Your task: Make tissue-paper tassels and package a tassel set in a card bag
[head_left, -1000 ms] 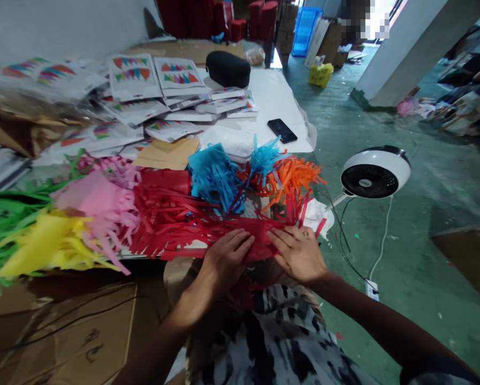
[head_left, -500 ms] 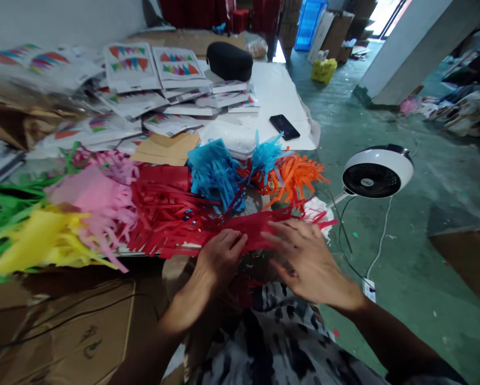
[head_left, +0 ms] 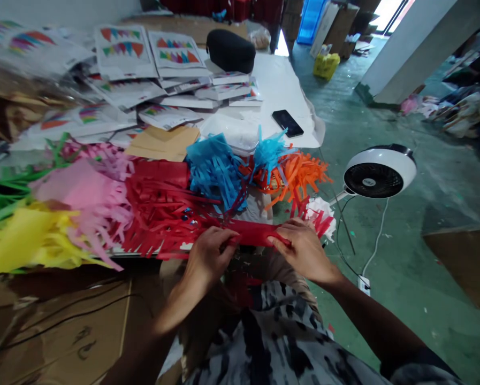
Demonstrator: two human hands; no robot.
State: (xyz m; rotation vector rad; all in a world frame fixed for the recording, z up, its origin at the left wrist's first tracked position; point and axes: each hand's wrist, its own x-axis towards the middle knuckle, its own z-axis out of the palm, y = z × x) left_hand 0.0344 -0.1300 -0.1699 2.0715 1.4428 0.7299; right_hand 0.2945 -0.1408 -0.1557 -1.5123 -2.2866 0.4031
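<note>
A folded strip of red fringed paper [head_left: 254, 233] lies at the table's near edge. My left hand [head_left: 207, 254] pinches its left end with curled fingers. My right hand [head_left: 304, 249] grips its right end, thumb and fingers closed on the paper. Behind the strip spreads a heap of red fringe [head_left: 163, 211], with blue fringe [head_left: 215, 171] and orange fringe [head_left: 298, 176] further back. Pink fringe [head_left: 87, 195], yellow fringe [head_left: 27, 240] and green fringe [head_left: 2, 198] pile up at the left.
Printed packets [head_left: 123, 53] cover the table's far left. A black case [head_left: 230, 51] and a phone [head_left: 288, 123] lie on the white tabletop [head_left: 275, 88]. A small white fan [head_left: 378, 174] stands on the green floor at right. Cardboard [head_left: 63, 326] sits below left.
My right hand swept over the red paper, then came back. Both hands went from lying flat on the strip to gripping its ends, and the strip is now narrower.
</note>
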